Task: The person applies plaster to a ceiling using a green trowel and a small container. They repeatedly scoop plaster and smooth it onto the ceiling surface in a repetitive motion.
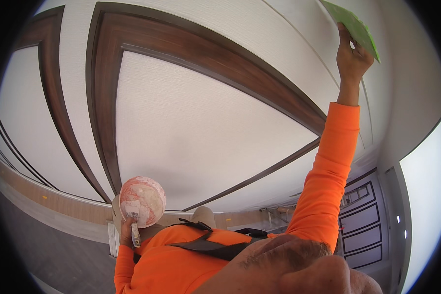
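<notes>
My right hand (354, 62) is raised high at the upper right, gripping a flat green plastic spreader (354, 28) with a ragged-looking edge. The spreader is up by the white wall surface (299, 24); whether it touches cannot be made out. Low at the left, my left hand (126, 231) holds a round bowl (157, 188) smeared with whitish and pink filler. A putty knife (133, 210) lies at the bowl's near side, its blade inside and its handle sticking out beside my left hand. The fingers under the bowl are mostly hidden.
Dark brown wooden moulding (105, 63) frames pale textured wall panels (201, 117). A ladder (355, 197) stands far off at the lower right, near a wall of dark-framed panels. Grey flooring (63, 240) runs along the lower left. A bright white panel (426, 161) is at the right.
</notes>
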The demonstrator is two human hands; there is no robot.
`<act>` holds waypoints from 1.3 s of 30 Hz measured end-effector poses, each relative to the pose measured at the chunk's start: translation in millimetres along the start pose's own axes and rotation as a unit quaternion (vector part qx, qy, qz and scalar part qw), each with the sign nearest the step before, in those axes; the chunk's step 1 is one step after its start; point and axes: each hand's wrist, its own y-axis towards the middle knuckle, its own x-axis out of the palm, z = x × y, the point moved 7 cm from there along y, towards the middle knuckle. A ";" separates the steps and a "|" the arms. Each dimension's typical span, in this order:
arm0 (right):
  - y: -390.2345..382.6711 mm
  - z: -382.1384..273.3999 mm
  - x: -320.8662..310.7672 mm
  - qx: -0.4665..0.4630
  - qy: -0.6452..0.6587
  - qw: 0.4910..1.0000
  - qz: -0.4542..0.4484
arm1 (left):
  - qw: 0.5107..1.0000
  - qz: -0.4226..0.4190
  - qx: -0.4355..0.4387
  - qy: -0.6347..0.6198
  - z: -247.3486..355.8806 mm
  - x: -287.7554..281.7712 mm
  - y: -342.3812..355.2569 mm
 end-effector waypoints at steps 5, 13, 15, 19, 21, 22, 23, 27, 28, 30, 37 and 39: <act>2.6 2.5 5.4 0.008 0.001 1.000 -0.005 | 1.000 0.000 -0.007 0.012 5.3 2.9 -4.6; 10.0 4.8 7.2 -0.007 0.017 1.000 -0.012 | 1.000 0.012 0.002 -0.019 5.5 6.4 -5.3; 11.4 -0.8 8.6 -0.006 0.023 1.000 -0.009 | 1.000 0.013 0.004 -0.020 5.2 6.0 -4.4; 14.7 -1.3 10.1 0.008 0.016 1.000 -0.001 | 1.000 0.003 -0.007 -0.023 -1.6 3.1 1.0; 17.9 -2.2 12.0 -0.012 0.021 1.000 0.002 | 1.000 -0.001 -0.004 -0.007 -5.5 -2.1 5.5; 19.3 -4.2 12.6 -0.012 0.014 1.000 0.002 | 1.000 -0.002 -0.003 0.001 -7.9 -4.3 7.3; 21.0 -7.9 13.7 -0.013 0.006 1.000 0.002 | 1.000 -0.001 -0.002 -0.002 -8.0 -4.2 7.9; 25.8 -19.6 18.7 -0.023 0.012 1.000 0.003 | 1.000 0.009 -0.003 -0.028 -4.8 2.7 5.1; 27.1 -23.8 18.7 -0.029 0.009 1.000 0.004 | 0.999 0.012 -0.005 -0.037 -2.6 5.7 3.6; 32.5 -32.2 18.8 -0.041 0.005 0.999 0.009 | 1.000 0.003 0.003 -0.023 -3.7 2.9 5.6; 16.8 -38.3 -16.6 0.022 0.037 0.994 0.096 | 0.997 -0.009 0.001 -0.074 -17.0 5.5 12.5; 1.0 -45.4 -28.5 0.043 0.037 0.990 0.130 | 0.998 -0.005 0.012 -0.058 -17.9 1.7 17.2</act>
